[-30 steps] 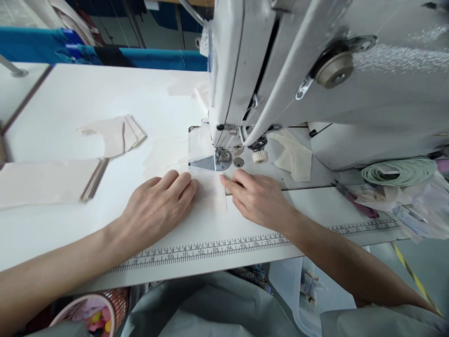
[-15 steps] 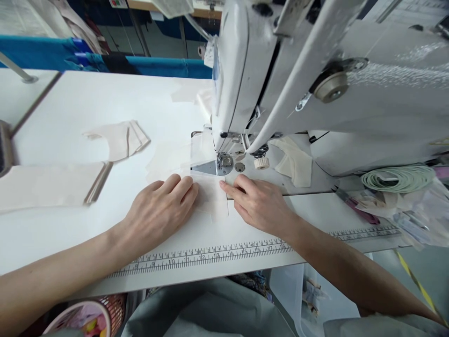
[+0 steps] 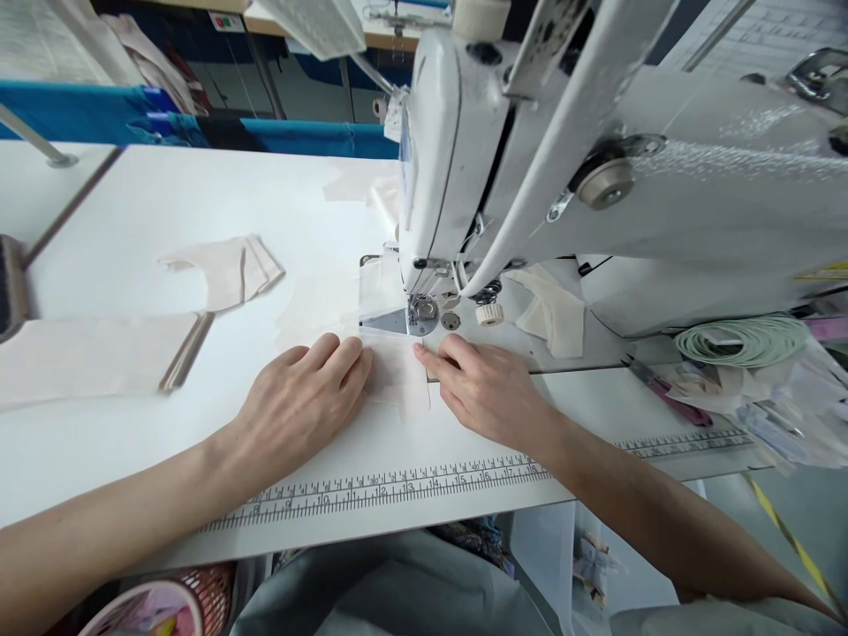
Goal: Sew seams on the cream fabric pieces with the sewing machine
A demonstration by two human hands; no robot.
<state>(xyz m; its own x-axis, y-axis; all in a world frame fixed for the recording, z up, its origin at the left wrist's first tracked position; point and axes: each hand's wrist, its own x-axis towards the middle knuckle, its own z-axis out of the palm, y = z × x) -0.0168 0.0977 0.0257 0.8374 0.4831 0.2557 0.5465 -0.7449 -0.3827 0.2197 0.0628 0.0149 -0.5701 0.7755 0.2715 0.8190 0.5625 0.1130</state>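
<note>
A thin, pale fabric piece (image 3: 401,375) lies in front of the sewing machine's presser foot (image 3: 420,309), its far end by the needle plate. My left hand (image 3: 305,389) rests at its left side, fingers curled together and pressed onto the cloth; the fingertips are partly hidden. On the right edge, my right hand (image 3: 487,384) holds the piece down with a pointing forefinger, the other fingers folded in. The sewing machine (image 3: 443,159) stands over the table just beyond both hands. Whether the foot is up or down I cannot tell.
Left on the table lie a stack of pale fabric strips (image 3: 99,353) and curved fabric pieces (image 3: 231,274). More cut fabric (image 3: 549,309) sits under the machine arm. Purple-handled snips (image 3: 679,402) and a green cord coil (image 3: 742,340) are at right. A printed ruler (image 3: 397,486) follows the front edge.
The whole view has shifted slightly, with the scene sitting a little lower. Both hands keep practically the same place on the fabric.
</note>
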